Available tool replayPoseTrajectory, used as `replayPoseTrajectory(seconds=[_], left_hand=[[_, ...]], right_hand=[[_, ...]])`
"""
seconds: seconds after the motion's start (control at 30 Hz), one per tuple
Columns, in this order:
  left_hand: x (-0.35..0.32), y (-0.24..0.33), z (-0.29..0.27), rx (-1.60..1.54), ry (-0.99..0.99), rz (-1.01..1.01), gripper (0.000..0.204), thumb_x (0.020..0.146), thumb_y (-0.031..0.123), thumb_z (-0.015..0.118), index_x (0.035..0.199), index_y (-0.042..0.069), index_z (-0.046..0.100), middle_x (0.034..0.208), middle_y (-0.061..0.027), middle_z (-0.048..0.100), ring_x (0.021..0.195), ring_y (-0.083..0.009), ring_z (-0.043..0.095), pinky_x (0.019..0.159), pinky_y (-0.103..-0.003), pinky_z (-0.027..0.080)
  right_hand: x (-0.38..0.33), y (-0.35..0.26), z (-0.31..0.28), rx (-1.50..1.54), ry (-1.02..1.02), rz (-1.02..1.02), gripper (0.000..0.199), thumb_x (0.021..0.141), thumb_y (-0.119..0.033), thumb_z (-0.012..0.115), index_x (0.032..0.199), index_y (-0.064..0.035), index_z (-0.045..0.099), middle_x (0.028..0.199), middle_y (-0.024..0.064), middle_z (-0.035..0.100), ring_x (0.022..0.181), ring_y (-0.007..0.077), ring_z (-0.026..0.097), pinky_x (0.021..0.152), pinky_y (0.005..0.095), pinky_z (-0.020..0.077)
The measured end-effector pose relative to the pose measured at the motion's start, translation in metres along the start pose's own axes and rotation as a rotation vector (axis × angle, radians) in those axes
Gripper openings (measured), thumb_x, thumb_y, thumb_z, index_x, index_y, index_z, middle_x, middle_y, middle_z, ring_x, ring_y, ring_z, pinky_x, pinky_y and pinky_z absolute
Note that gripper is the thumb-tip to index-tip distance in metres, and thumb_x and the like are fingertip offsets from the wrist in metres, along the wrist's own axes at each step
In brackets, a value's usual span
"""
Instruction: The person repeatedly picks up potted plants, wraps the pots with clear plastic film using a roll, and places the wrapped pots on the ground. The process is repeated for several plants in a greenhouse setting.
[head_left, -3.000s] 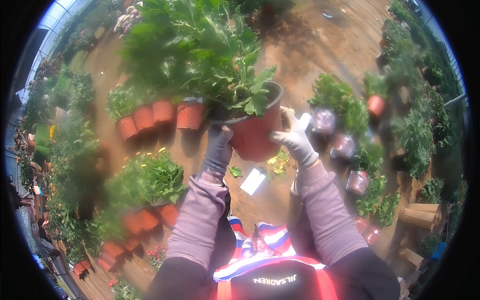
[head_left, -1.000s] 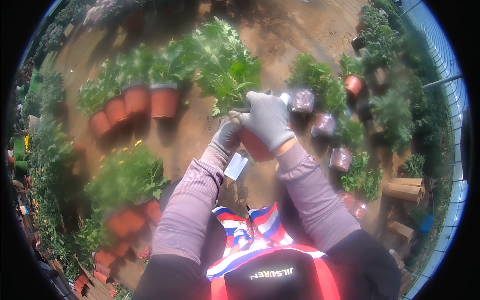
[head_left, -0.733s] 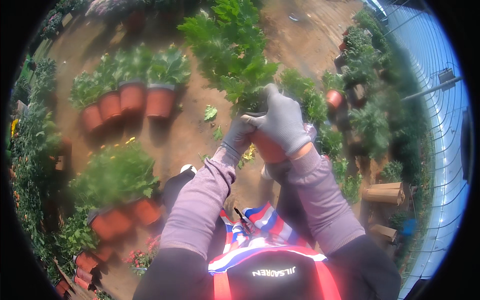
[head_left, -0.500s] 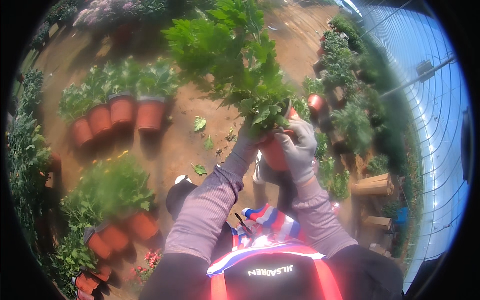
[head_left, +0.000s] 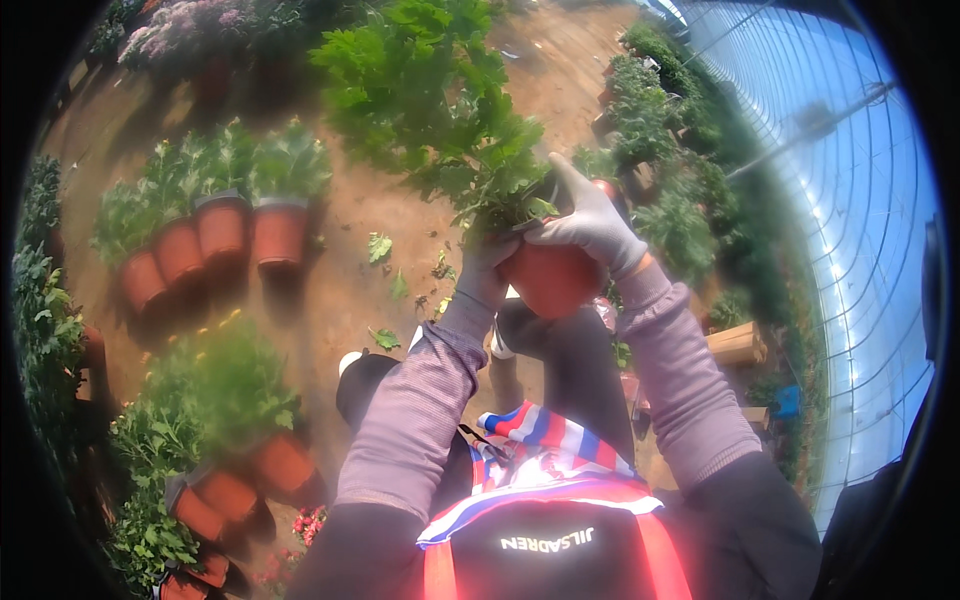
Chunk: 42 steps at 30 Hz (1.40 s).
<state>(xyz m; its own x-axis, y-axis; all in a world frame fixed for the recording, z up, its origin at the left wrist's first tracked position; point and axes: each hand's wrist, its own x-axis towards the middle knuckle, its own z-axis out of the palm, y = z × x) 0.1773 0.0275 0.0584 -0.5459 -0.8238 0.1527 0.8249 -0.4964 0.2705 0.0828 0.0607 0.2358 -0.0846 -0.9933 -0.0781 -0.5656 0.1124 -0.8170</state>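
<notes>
At the left, a row of terracotta-coloured plastic pots with green plants [head_left: 215, 225] stands on the bare brown soil floor [head_left: 330, 300], with loose green leaf scraps [head_left: 380, 247] lying near it; further right the gloved left hand [head_left: 487, 280] is closed against the lower left side of the round terracotta-coloured plastic pot with a tall leafy green plant [head_left: 548, 278], held up in the air in front of the person's chest; the grey-gloved right hand [head_left: 592, 222] clasps its upper rim from the right; the bushy top looks heavy and leans left, so the pot could tip from the grip, or stems could snap against the glove.
</notes>
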Motion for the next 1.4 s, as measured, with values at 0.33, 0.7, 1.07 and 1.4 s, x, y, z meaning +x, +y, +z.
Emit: replayPoseTrajectory(seconds=[0.33, 0.7, 1.07, 1.4], left_hand=[[-0.012, 0.014, -0.019, -0.006, 0.068, 0.009, 0.046, 0.089, 0.021, 0.074, 0.128, 0.001, 0.06, 0.122, -0.0101, 0.066, 0.113, -0.0225, 0.063, 0.101, -0.036, 0.05], [-0.012, -0.005, -0.05, -0.226, -0.079, -0.039, 0.051, 0.09, 0.033, 0.067, 0.131, 0.003, 0.058, 0.128, -0.0149, 0.064, 0.12, -0.029, 0.06, 0.109, -0.044, 0.046], [0.0, -0.008, -0.057, -0.457, -0.112, -0.11, 0.058, 0.092, 0.037, 0.067, 0.138, 0.004, 0.052, 0.135, -0.0153, 0.059, 0.125, -0.03, 0.057, 0.111, -0.046, 0.044], [0.0, -0.004, -0.058, -0.082, -0.098, 0.064, 0.057, 0.091, 0.04, 0.07, 0.136, 0.009, 0.054, 0.134, -0.0131, 0.06, 0.124, -0.0291, 0.057, 0.11, -0.047, 0.045]], right_hand=[[0.009, -0.006, 0.037, -0.319, -0.047, 0.059, 0.068, 0.08, -0.008, 0.077, 0.14, 0.0062, 0.049, 0.127, 0.0142, 0.065, 0.115, 0.0151, 0.06, 0.097, 0.0269, 0.049], [0.028, -0.02, 0.018, -0.419, -0.08, -0.434, 0.024, 0.081, 0.0, 0.069, 0.102, -0.0082, 0.075, 0.097, 0.0068, 0.067, 0.086, 0.0206, 0.066, 0.078, 0.0322, 0.0536], [0.064, -0.028, 0.021, -1.005, -0.206, -0.888, 0.03, 0.074, -0.011, 0.071, 0.101, -0.024, 0.075, 0.083, 0.0057, 0.061, 0.076, 0.029, 0.063, 0.065, 0.0413, 0.0514], [0.082, -0.036, 0.041, -1.226, -0.29, -0.96, 0.017, 0.075, -0.014, 0.068, 0.09, -0.02, 0.074, 0.084, 0.003, 0.059, 0.079, 0.0267, 0.062, 0.073, 0.0402, 0.0492]])
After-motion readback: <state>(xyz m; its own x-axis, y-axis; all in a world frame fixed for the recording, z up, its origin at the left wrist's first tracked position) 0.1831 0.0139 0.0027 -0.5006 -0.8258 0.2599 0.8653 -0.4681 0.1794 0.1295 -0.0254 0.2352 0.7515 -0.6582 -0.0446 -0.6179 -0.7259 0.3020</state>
